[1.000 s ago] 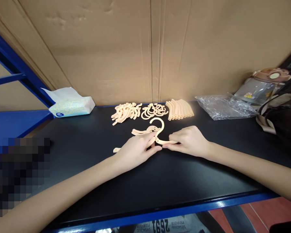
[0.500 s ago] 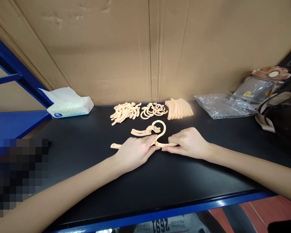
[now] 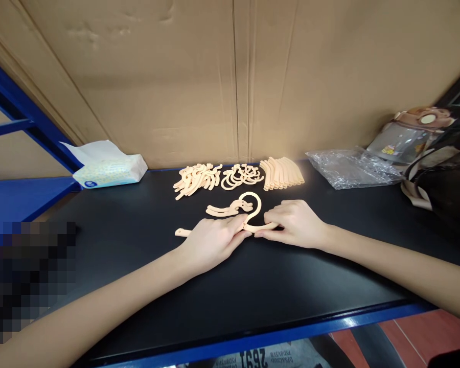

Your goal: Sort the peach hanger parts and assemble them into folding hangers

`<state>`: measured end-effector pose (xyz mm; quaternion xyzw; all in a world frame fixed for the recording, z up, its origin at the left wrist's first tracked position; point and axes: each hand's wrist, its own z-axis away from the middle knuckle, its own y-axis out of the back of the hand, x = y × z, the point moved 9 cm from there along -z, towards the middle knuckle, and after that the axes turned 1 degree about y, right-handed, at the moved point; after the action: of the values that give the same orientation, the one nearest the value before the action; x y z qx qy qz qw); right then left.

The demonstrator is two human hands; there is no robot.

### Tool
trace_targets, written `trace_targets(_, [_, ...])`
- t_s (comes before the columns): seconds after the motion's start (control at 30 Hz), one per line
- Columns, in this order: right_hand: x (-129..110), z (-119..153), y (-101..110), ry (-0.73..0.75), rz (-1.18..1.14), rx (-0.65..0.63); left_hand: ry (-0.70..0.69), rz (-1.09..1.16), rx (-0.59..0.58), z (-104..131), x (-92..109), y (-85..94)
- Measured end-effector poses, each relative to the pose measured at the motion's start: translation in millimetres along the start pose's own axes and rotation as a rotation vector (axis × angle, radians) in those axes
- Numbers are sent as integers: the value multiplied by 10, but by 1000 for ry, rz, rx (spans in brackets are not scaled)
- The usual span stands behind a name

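Between my hands is a cream plastic folding clothes hanger (image 3: 257,203), its round hook pointing away from me. My left hand (image 3: 210,240) is closed on the hanger near its joint, and the left arm's holed end sticks out past the wrist side. My right hand (image 3: 293,225) grips the curved right arm of the hanger between thumb and fingers. Just behind my left hand lie some loose cream hanger pieces (image 3: 222,210). What the left fingers cover at the joint is hidden.
At the back of the black table (image 3: 230,296) lie a pile of curved arms (image 3: 199,179), a pile of hooks (image 3: 242,175) and a row of cream arm pieces (image 3: 282,173). A tissue pack (image 3: 113,171) is left; a plastic bag (image 3: 352,166), a bottle (image 3: 396,140) and a dark bag (image 3: 444,179) are right.
Both hands keep their hold on the hanger. The hanger's right arm has shifted very slightly at the joint. The whole view has moved a little.
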<state>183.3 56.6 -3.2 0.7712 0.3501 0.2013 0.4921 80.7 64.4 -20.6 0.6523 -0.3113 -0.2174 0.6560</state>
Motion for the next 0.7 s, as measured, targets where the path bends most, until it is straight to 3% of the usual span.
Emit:
trace_targets(0.17, [-10, -26, 60, 12, -73, 26, 47, -43, -3, -5, -98, 7])
trace_targets(0.4, [1, 28, 389, 10, -49, 295, 99, -57, 35, -28, -224, 45])
trace_targets(0.53, [-19, 28, 359, 3, -47, 268, 116, -53, 55, -18, -236, 64])
trace_targets(0.7, [18, -7, 162, -25, -110, 125, 106, -21, 81, -12, -208, 87])
